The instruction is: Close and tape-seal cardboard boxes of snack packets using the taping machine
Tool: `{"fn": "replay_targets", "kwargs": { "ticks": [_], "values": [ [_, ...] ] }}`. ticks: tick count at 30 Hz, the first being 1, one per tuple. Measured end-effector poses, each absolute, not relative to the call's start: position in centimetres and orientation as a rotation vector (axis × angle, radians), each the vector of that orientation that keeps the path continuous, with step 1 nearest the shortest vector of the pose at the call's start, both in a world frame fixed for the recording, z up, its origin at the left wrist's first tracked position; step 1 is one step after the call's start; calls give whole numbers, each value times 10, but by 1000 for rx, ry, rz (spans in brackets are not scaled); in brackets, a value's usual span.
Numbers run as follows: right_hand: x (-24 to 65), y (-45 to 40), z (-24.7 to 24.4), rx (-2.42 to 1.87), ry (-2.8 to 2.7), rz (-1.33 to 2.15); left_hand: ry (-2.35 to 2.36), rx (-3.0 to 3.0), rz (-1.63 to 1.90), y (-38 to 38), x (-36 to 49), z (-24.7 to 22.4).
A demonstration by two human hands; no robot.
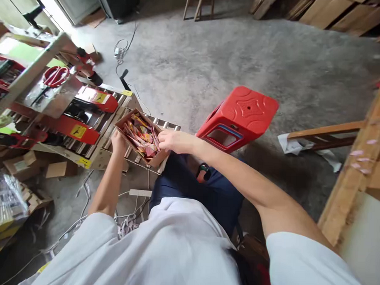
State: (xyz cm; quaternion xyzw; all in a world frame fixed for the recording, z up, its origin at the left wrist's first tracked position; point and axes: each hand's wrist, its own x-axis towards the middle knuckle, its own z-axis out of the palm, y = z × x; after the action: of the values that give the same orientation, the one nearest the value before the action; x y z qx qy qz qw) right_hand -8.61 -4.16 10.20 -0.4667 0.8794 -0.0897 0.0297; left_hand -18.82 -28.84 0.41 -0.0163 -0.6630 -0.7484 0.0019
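- Grey concrete floor [186, 63] spreads beyond the work area, with a red plastic stool [241, 113] near the person's knees and a roller conveyor [166, 124] running off to the left under a red-and-metal machine [86, 132].
- At the conveyor's near end is the cardboard box [158, 158], open-topped and tilted toward the person, filled with a loose jumble of colourful packets [143, 134]; whether its base rests fully on the rollers cannot be told.
- Left hand [118, 143]: closed around the box's left side, fingers partly hidden by the cardboard.
- Right hand [169, 141]: fingers bent and narrow at the box's right rim; I cannot tell whether they pinch the wall or a packet.
- What could go wrong: the packets lie up near the rim, so more tilt might spill some. Rollers could let the box slide if one hand let go, and squeezing the thin walls might bow them.
- Edges and room: the conveyor's end stops just beside the box, so a push to the right would carry it over the lap. The machine crowds the left, the stool limits the forward right, and cables [129, 225] make footing on the left riskier; the floor ahead offers the most room.
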Motion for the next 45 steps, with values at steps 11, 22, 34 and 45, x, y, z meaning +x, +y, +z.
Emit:
{"fn": "replay_targets", "kwargs": {
  "ticks": [11,22,34,45],
  "values": [
    [-88,-139,56,-651,2974,-731,-2167,-413,-2082,-343,-198,31],
    [-115,-129,28,-721,2767,-1155,-2798,-666,-981,-297,-227,39],
    [-58,-137,44,-355,3093,-1004,-2442,-55,-912,-274,-204,28],
    [-15,14,41,32,2394,-2398,-2904,-946,-477,-264,-122,32]
  ]
}}
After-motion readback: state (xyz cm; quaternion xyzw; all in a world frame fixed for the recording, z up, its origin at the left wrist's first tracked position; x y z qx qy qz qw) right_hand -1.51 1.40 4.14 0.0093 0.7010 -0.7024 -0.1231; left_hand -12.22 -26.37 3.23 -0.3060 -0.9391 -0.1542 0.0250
